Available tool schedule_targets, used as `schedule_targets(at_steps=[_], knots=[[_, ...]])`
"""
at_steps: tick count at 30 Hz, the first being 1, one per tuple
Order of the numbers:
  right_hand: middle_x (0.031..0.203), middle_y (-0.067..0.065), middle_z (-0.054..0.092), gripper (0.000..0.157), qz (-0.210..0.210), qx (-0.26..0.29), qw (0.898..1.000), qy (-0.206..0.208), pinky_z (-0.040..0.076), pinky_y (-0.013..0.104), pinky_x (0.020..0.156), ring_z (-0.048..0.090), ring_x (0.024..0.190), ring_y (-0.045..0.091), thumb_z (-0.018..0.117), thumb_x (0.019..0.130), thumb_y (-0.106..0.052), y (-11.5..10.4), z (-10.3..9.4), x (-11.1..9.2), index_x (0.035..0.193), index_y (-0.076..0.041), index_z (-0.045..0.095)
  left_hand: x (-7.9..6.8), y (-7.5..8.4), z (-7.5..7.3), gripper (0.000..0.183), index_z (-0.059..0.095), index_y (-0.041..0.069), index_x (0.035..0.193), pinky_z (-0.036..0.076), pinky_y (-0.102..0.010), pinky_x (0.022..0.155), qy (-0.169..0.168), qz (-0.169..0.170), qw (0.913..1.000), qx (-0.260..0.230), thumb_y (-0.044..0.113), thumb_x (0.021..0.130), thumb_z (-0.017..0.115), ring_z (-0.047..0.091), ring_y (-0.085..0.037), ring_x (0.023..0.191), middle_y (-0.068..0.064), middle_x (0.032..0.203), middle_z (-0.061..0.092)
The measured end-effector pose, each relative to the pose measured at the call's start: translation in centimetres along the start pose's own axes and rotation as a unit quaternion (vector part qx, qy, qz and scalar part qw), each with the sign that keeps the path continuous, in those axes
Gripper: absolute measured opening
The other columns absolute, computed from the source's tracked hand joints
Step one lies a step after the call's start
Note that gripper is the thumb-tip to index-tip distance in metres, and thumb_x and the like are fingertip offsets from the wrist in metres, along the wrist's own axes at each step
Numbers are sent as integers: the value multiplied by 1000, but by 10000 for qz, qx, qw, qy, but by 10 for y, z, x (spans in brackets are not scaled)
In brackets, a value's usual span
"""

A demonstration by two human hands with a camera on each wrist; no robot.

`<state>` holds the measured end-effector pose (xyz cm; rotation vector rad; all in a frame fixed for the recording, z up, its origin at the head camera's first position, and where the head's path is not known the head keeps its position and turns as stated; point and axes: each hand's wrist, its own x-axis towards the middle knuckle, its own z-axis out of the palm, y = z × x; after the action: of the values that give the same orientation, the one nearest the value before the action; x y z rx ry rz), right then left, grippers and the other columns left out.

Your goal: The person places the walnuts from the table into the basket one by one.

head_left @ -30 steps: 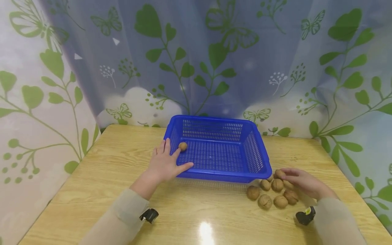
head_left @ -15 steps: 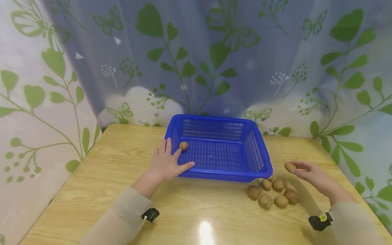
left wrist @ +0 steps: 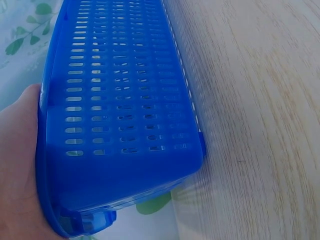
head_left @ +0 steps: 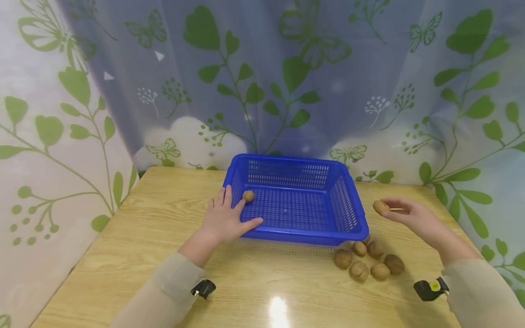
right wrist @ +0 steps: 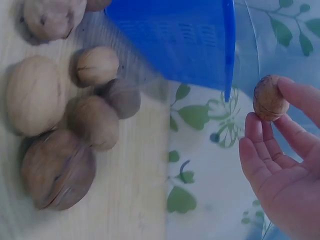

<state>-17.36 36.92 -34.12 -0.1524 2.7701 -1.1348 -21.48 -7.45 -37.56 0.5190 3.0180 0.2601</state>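
Note:
A blue plastic basket [head_left: 287,238] with slotted walls stands on the table, one walnut [head_left: 248,196] inside at its left end. My left hand [head_left: 224,220] rests spread over the basket's front left corner, fingers across the rim; in the left wrist view part of that hand [left wrist: 20,170] lies along the rim. To the right of the basket my right hand [head_left: 418,221] is raised, pinching a walnut [head_left: 380,207] between thumb and fingertips. The right wrist view shows this walnut [right wrist: 270,98] clear of the table, with the other fingers loosely bent beneath it.
Several loose walnuts [head_left: 359,271] lie in a cluster by the basket's front right corner. The wooden table [head_left: 172,191] runs up to a patterned curtain [head_left: 262,91] right behind the basket. Dark wrist cameras sit at both sleeves.
My right hand has lifted a walnut out of the cluster, first rightward and up, then a little back toward the basket. The left hand has stayed on the rim.

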Motion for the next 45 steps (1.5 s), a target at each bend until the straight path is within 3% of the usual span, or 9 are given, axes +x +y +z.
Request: schedule_targets(at_steps=[10,23,34,45], knots=[[135,23,44,59,-450,-55,9990,-64,34,61,93,44,120,43,56,93,-38,-37,3,24,137,-1,43,3,-1,0,92,35,12,145,10,-59,106,118,-3,9999,88,78,82,28,3,-42,138,-29,150,5],[133,23,46,57,-546,-21,9977,-412,34,57,96,42,122,42,60,91,-34,-79,25,73,134,0,45,2,1,8,92,37,11,144,12,-59,106,169,45,9998,2,79,81,28,4,-43,138,-30,150,7],[127,18,54,47,-847,82,9952,-473,35,52,97,46,120,35,65,89,-25,-107,53,119,128,-1,54,2,0,8,92,37,12,144,11,-59,106,175,14,9998,84,79,81,28,5,-43,138,-29,150,8],[128,14,53,45,-691,376,9936,-815,35,48,99,46,120,30,64,89,-22,-127,85,157,129,-4,53,1,1,5,89,39,11,143,14,-61,105,268,3,9996,85,76,83,33,5,-43,138,-31,149,10]])
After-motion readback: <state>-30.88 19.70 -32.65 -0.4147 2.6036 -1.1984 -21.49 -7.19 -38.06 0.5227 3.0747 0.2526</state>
